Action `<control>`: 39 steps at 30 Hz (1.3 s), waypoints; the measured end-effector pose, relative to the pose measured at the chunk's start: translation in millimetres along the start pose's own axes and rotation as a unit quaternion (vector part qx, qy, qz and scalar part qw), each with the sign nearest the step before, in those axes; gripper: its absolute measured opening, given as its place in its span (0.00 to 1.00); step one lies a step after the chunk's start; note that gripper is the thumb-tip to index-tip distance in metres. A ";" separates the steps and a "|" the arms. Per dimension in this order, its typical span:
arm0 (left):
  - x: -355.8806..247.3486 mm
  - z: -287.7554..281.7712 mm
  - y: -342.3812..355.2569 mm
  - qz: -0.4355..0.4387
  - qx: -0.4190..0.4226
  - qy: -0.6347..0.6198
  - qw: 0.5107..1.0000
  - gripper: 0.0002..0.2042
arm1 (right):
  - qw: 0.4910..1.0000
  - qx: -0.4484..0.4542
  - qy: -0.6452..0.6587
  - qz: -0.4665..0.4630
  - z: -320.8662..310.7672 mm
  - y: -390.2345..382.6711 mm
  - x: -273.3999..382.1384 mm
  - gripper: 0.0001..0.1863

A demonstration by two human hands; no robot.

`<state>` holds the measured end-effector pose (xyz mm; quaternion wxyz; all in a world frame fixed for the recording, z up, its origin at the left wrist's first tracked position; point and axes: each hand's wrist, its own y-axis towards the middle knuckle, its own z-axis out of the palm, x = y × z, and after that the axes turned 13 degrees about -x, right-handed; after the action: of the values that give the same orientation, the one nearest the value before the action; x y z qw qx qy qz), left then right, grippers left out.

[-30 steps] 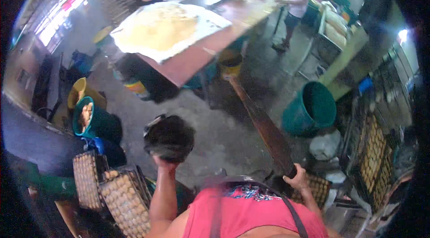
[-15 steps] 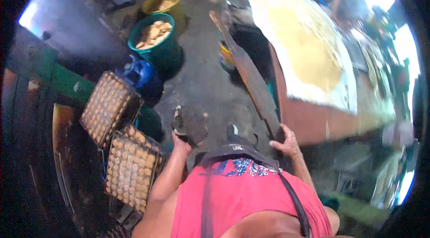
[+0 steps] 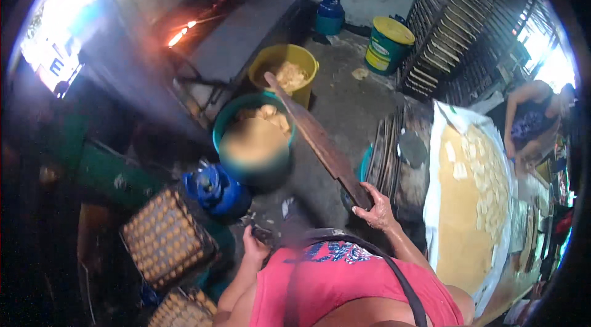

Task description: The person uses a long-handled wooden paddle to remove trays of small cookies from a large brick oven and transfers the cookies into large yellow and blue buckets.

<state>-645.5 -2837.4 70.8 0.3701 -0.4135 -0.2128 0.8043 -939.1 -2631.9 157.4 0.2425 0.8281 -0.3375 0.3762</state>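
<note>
Paddle (image 3: 320, 146) swung toward yellow bucket (image 3: 305, 94); left grip (image 3: 254, 245) unclear.

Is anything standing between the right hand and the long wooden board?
Nothing visible is: the right hand grips the long wooden board directly at its near end. The far tip overlaps the yellow tub in view; whether they touch cannot be told.

Left hand (image 3: 255, 243): near the waist, thumb pointing forward, fingers unclear
Right hand (image 3: 380, 210): farther forward, clasping, thumb opposite fingers
Forearms (image 3: 409, 249): both slanting inward
</note>
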 end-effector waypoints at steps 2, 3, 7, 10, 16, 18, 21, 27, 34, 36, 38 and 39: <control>-26.7 84.3 44.9 -0.017 0.036 0.111 0.993 0.22 | 0.999 -0.030 0.008 0.041 1.6 68.8 1.0 0.39; -41.2 125.1 66.6 -0.072 0.020 0.132 0.988 0.22 | 0.997 -0.029 -0.007 0.065 -3.1 105.3 13.6 0.38; -66.1 262.9 200.0 -0.175 0.010 0.170 0.970 0.15 | 0.992 -0.114 -0.055 0.001 -8.9 241.4 -0.5 0.36; -59.2 345.4 313.5 -0.151 0.092 0.256 0.950 0.15 | 0.988 -0.132 -0.079 -0.019 -16.2 345.9 -50.2 0.34; -35.0 367.6 547.9 -0.064 -0.039 0.392 0.917 0.13 | 0.983 -0.140 -0.065 -0.098 -49.9 608.7 -114.4 0.29; -21.4 366.2 590.9 -0.123 -0.132 0.355 0.917 0.14 | 0.971 -0.142 -0.131 -0.143 -49.7 717.5 -135.5 0.28; 5.0 326.5 640.8 -0.193 -0.157 0.215 0.944 0.16 | 0.957 -0.072 -0.211 -0.183 -12.6 887.8 -122.2 0.27; 46.1 453.6 700.4 -0.075 -0.264 0.309 0.911 0.24 | 0.931 0.001 -0.299 -0.210 20.6 1168.9 -98.2 0.27; 80.9 572.3 868.2 -0.060 -0.373 0.319 0.869 0.24 | 0.919 0.102 -0.292 -0.245 40.3 1379.0 -74.3 0.24; 73.6 615.1 918.3 -0.068 -0.383 0.344 0.855 0.24 | 0.905 0.093 -0.278 -0.308 -11.1 1443.6 -65.3 0.25; 60.1 646.7 950.1 -0.072 -0.418 0.348 0.836 0.24 | 0.897 0.182 -0.293 -0.278 -25.3 1497.4 -15.7 0.24; 52.8 661.5 963.2 -0.074 -0.433 0.351 0.827 0.24 | 0.863 0.178 -0.324 -0.343 -21.4 1521.4 -8.2 0.25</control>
<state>-1613.8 -3432.8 -205.0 0.2608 -0.7685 -0.4249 0.4011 -2081.0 -3610.6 388.5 0.0813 0.9960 -0.0185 0.0330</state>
